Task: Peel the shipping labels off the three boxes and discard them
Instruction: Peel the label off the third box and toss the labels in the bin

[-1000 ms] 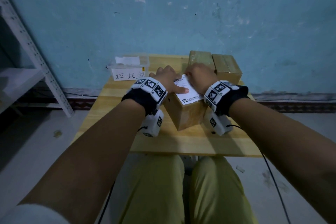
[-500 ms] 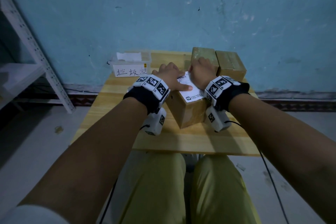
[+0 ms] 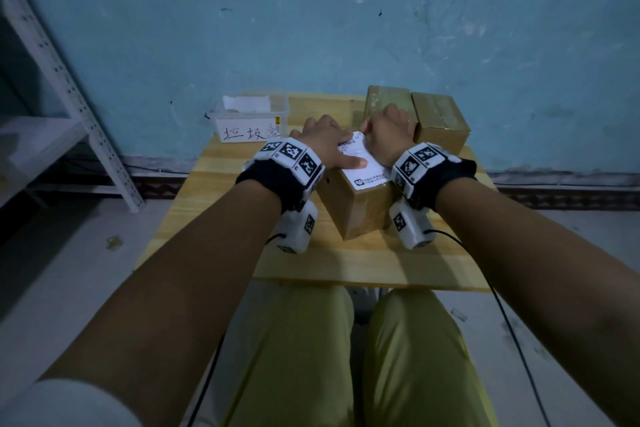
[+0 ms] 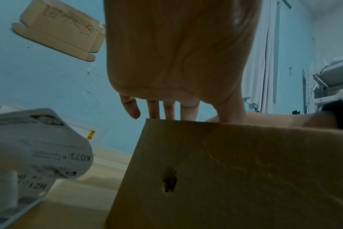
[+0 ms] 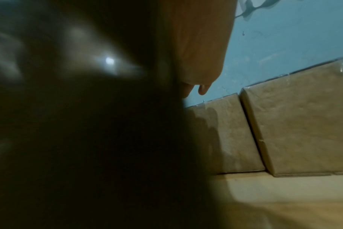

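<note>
On the box (image 3: 360,208), both hands hide the label (image 3: 363,172); their grip is unclear.

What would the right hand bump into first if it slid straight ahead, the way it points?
Probably the rear box just beyond the right hand, standing left of another box; the gap between them is hard to judge.

I see labelled box (image 3: 360,211) mid-table (image 3: 363,267) | two boxes (image 3: 440,121) behind it, right | bin (image 3: 251,125) back-left | shelf rack (image 3: 69,90) left of table
</note>
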